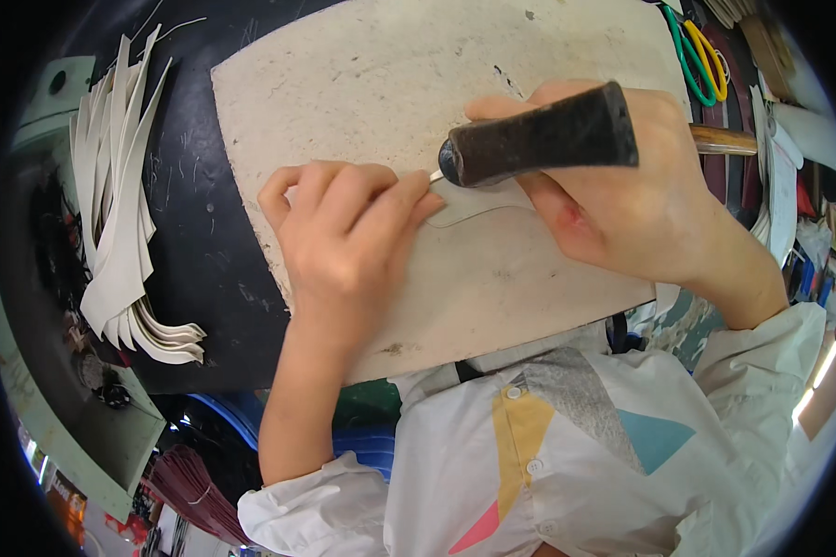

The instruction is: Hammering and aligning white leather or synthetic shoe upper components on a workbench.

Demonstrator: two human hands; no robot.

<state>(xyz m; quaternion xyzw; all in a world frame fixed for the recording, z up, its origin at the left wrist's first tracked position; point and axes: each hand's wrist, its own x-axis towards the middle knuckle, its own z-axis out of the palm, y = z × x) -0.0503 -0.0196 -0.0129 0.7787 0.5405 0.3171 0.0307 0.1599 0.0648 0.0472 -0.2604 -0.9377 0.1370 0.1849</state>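
My right hand (641,195) is closed round the wooden handle of a hammer (543,139), whose dark metal head lies over the middle of the pale board (344,74). The handle's end sticks out past my knuckles on the right. My left hand (344,223) pinches a thin metal punch-like tool (436,174) just left of the hammer's round face. They look to be touching or nearly so, and most of the tool is hidden by fingers and hammer. Beneath my hands, a pale flat piece (474,209) with a curved edge lies on the board.
A bundle of white curved strips (121,213) lies on the black tabletop (204,269) to the left. Green (692,60) and yellow (711,60) scissor-like handles are at the far right. Dark red strips (190,492) hang at the lower left.
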